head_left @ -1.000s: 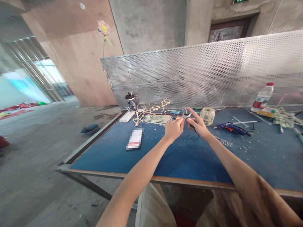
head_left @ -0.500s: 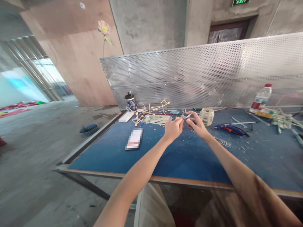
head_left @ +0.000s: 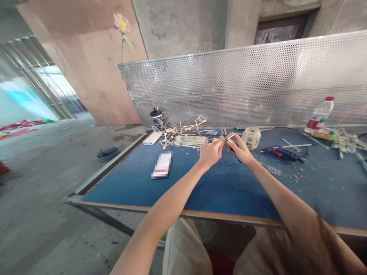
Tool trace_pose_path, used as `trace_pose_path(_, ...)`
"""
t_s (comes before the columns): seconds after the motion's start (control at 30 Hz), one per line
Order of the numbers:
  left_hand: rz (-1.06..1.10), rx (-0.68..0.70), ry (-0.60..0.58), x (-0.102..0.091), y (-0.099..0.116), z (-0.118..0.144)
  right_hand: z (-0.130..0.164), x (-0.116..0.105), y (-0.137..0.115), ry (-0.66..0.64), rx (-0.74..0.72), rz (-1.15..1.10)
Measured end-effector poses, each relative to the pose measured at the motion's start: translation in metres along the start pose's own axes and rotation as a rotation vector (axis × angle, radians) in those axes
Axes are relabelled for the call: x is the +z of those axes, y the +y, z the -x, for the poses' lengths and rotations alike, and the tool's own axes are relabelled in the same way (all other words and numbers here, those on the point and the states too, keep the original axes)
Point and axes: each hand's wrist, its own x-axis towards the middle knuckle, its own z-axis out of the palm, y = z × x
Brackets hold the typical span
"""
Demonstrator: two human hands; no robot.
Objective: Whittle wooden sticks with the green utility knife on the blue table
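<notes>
Both my hands meet over the far middle of the blue table (head_left: 223, 191). My left hand (head_left: 210, 153) pinches one end of a thin wooden stick (head_left: 229, 137). My right hand (head_left: 240, 149) is closed around a small dark-handled tool, whose tip meets the stick between the two hands. The tool's jaws are too small to make out. Just behind the hands lie a clear bag of sticks (head_left: 189, 141) and a glued stick frame (head_left: 186, 130).
A phone (head_left: 162, 165), a white power bank (head_left: 153, 138) and a lidded cup (head_left: 157, 119) are at the left. A round lattice pot (head_left: 251, 138), a blue glue gun (head_left: 279, 152), a water bottle (head_left: 320, 114) and stick scraps are at the right. A perforated metal screen (head_left: 229, 88) stands behind the table.
My right index finger, stretched out a second ago, has curled in over the tool. Both hands stay together in the same place; the view has shifted slightly.
</notes>
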Motion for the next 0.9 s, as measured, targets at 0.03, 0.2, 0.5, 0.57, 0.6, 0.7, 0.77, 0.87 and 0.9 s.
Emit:
trace_pose_path(0.03, -0.003, 0.005, -0.001, -0.0002, -0.0001, -0.0001, -0.0002, -0.0005, 0.0000, -0.003, 0.009, -0.002)
trace_pose_path(0.2, -0.013, 0.036, 0.002, 0.0015, -0.0014, -0.0003, 0.0009, -0.0057, -0.0009, -0.019, 0.071, 0.008)
trace_pose_path(0.5, -0.006, 0.059, 0.036, 0.0059, -0.0019, 0.0002, -0.0003, -0.0087, 0.0033, -0.039, 0.135, 0.065)
trace_pose_path(0.57, 0.005, 0.045, 0.033, 0.0045, -0.0029, 0.0001, -0.0004, -0.0075, 0.0043, -0.039, 0.130, 0.073)
trace_pose_path(0.6, 0.011, 0.036, 0.030, 0.0035, -0.0035, 0.0000, -0.0002, -0.0071, 0.0045, -0.039, 0.125, 0.077)
trace_pose_path(0.7, 0.021, 0.018, 0.028, 0.0004, -0.0050, -0.0006, 0.0007, -0.0067, 0.0037, -0.042, 0.101, 0.091)
trace_pose_path(0.77, 0.021, 0.010, 0.031, -0.0008, -0.0054, -0.0010, 0.0015, -0.0069, 0.0021, -0.036, 0.075, 0.101)
trace_pose_path(0.87, 0.020, -0.001, 0.036, -0.0012, -0.0050, -0.0015, 0.0023, -0.0068, -0.0006, -0.010, 0.017, 0.123)
trace_pose_path(0.9, 0.022, -0.003, 0.037, -0.0013, -0.0047, -0.0016, 0.0025, -0.0065, -0.0011, -0.001, -0.012, 0.141)
